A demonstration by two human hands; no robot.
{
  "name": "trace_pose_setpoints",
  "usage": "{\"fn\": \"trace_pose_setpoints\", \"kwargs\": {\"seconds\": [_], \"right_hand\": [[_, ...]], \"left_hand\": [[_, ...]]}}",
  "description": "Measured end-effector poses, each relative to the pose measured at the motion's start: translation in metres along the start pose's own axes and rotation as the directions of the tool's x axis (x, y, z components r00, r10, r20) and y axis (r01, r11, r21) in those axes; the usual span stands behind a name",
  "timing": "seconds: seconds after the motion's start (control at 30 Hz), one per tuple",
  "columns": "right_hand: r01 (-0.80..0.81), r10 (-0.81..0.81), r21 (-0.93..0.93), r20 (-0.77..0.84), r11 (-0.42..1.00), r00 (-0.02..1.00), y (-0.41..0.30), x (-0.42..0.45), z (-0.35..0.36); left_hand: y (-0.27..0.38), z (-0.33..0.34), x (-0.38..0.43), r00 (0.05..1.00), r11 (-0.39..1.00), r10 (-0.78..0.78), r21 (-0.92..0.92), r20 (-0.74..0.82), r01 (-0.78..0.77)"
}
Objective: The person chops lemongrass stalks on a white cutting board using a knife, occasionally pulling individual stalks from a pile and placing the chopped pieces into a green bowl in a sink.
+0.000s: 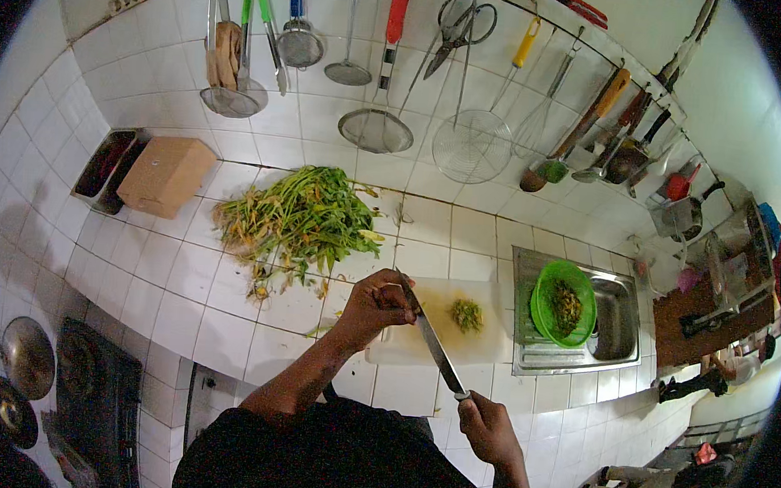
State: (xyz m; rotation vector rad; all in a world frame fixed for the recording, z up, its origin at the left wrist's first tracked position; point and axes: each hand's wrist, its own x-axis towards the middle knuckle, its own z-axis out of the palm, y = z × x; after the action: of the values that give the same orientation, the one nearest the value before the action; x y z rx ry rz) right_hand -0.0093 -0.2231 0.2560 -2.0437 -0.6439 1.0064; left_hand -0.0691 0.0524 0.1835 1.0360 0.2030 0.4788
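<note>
My right hand grips the handle of a kitchen knife, whose blade slants up to the left above a white plastic cutting board. At the blade's tip end is my left hand, its fingers bent, thumb and fingertips at the blade; whether they pinch it is unclear. Chopped greens form a small pile on the yellow-stained board. To the left on the tiled counter lies a large heap of leafy greens with roots. A green plastic basket holds more cut greens on the sink's drainboard.
The steel sink is at the right. A cardboard box and a metal container stand back left. Strainers, scissors and a whisk hang along the wall. Pans are at lower left; people are far right.
</note>
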Motion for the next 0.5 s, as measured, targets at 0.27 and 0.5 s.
{"fn": "trace_pose_setpoints", "kwargs": {"seconds": [0.27,0.5], "right_hand": [[-0.025,0.025,0.060,-0.004,0.998,1.000,0.001,-0.002,-0.001],[-0.023,0.025,0.101,-0.018,0.995,1.000,-0.001,0.004,-0.003]], "left_hand": [[0.009,0.011,0.006,0.997,0.997,-0.051,-0.054,0.062,0.055],[0.005,-0.004,0.013,0.986,0.990,-0.134,0.064,0.103,0.128]]}}
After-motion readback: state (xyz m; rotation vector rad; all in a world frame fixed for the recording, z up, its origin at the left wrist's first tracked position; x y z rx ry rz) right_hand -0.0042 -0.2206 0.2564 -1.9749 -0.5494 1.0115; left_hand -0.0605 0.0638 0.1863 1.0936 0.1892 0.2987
